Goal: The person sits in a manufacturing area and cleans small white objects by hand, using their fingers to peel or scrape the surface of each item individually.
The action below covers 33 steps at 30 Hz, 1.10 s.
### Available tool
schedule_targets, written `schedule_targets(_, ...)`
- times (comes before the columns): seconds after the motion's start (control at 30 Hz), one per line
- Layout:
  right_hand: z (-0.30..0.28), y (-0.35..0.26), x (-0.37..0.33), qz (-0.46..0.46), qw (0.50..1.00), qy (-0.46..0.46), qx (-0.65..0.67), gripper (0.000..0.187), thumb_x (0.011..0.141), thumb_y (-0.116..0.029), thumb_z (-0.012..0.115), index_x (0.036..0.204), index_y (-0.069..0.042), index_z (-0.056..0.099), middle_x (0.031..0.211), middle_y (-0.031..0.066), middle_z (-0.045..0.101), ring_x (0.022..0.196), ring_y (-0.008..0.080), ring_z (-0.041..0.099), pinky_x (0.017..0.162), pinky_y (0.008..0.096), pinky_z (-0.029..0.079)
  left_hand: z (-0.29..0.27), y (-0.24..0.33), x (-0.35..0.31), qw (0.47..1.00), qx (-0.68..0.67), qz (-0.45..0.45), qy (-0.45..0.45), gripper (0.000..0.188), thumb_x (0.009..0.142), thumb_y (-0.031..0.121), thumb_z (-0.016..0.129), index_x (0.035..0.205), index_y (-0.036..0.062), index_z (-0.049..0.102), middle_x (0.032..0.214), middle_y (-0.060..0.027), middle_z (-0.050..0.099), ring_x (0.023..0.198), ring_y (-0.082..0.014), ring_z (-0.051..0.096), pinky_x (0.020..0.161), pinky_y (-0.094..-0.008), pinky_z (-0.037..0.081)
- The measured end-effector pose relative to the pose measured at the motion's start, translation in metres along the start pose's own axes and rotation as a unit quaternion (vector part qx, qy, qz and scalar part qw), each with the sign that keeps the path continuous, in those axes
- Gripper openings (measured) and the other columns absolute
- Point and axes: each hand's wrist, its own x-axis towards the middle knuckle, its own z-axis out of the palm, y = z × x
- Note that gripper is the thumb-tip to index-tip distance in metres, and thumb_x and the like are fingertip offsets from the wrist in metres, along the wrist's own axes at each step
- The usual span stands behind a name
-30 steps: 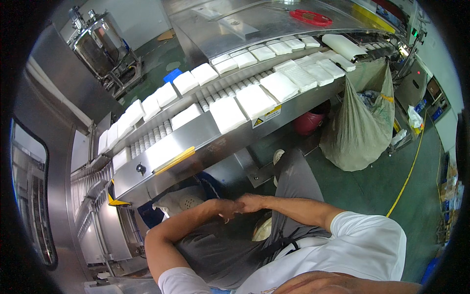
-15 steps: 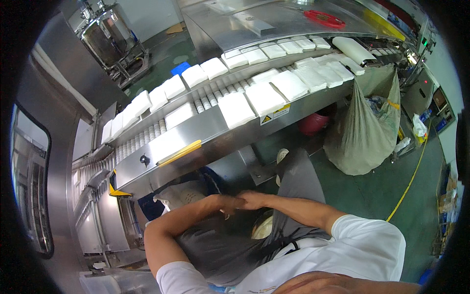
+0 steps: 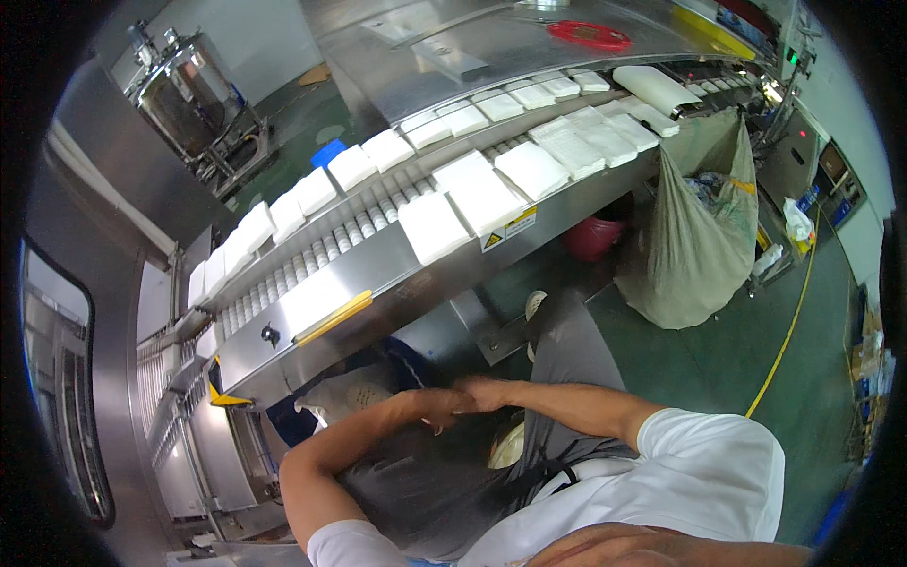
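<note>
My left hand [image 3: 441,406] and my right hand [image 3: 484,393] meet in front of my lap, with bent elbows. The two touch or overlap at the fingers, which are smeared and partly hidden, so I cannot make out anything in them. Both hands are away from the conveyor. Beyond them runs a metal roller conveyor [image 3: 357,230]. Stacks of flat white folded sheets [image 3: 433,228] lie on its near side and rim, several overlapping toward the right. Another row of white stacks [image 3: 351,167] lines its far side.
A beige cloth sack [image 3: 685,250] hangs at the conveyor's right, near a red bucket [image 3: 593,239] underneath. A yellow strip [image 3: 333,318] marks the near conveyor wall. Red cable or cord [image 3: 589,37] lies on the metal surface behind. A steel tank [image 3: 189,94] stands far left.
The view has shifted slightly. A white stack on the left rollers has left its place; a white piece now shows at the conveyor's left end. My hands stay together over my lap.
</note>
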Motion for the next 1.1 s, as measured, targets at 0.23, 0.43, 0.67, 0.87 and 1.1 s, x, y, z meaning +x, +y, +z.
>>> schedule_targets(0.23, 0.007, 0.01, 0.004, 0.037, 0.998, -0.053, 0.007, 0.032, 0.094, -0.028, 0.054, 0.11, -0.001, 0.059, 0.1, 0.0213, 0.064, 0.092, 0.0356, 0.062, 0.078, 0.0429, 0.047, 0.008, -0.013, 0.004, 0.997, -0.002, -0.059, -0.05, 0.05, 0.076, 0.011, 0.061, 0.125, 0.0054, 0.054, 0.107, -0.0185, 0.065, 0.09, -0.0323, 0.065, 0.078, -0.0425, 0.052)
schedule_targets(0.43, 0.024, 0.033, 0.015, -0.006, 0.995, -0.092, -0.041, 0.023, 0.091, -0.017, 0.05, 0.104, 0.0, 0.06, 0.098, 0.0207, 0.064, 0.087, 0.0348, 0.061, 0.076, 0.0446, 0.047, 0.033, -0.055, 0.012, 0.982, -0.114, -0.137, -0.06, 0.067, 0.072, 0.006, 0.067, 0.136, 0.0109, 0.048, 0.096, -0.0169, 0.068, 0.088, -0.0301, 0.067, 0.074, -0.0409, 0.052)
schedule_targets(0.67, 0.023, 0.053, -0.002, 0.029, 0.981, -0.13, -0.142, 0.022, 0.089, -0.015, 0.052, 0.103, -0.001, 0.062, 0.1, 0.0205, 0.064, 0.09, 0.0372, 0.061, 0.077, 0.0467, 0.047, 0.001, -0.01, 0.009, 0.983, -0.022, -0.136, -0.122, 0.072, 0.082, 0.016, 0.07, 0.145, 0.0076, 0.037, 0.129, -0.0148, 0.058, 0.108, -0.0275, 0.061, 0.091, -0.0387, 0.049)
schedule_targets(0.87, 0.0, 0.013, 0.018, 0.106, 0.991, 0.032, 0.076, 0.032, 0.095, -0.028, 0.05, 0.11, -0.003, 0.062, 0.107, 0.0194, 0.064, 0.098, 0.0334, 0.061, 0.084, 0.0445, 0.047, 0.021, -0.022, 0.008, 0.983, 0.076, -0.102, -0.134, 0.066, 0.078, 0.017, 0.072, 0.138, 0.0059, 0.046, 0.127, -0.0173, 0.058, 0.111, -0.0309, 0.059, 0.093, -0.0405, 0.049)
schedule_targets(1.1, -0.026, -0.046, 0.014, 0.142, 0.886, -0.022, 0.44, 0.046, 0.098, -0.043, 0.048, 0.118, -0.004, 0.062, 0.118, 0.0089, 0.064, 0.108, 0.0212, 0.057, 0.095, 0.0362, 0.042, -0.006, 0.059, 0.04, 0.943, 0.279, 0.158, -0.095, 0.053, 0.078, 0.017, 0.069, 0.127, 0.0034, 0.052, 0.117, -0.0179, 0.061, 0.109, -0.0317, 0.06, 0.092, -0.0425, 0.048)
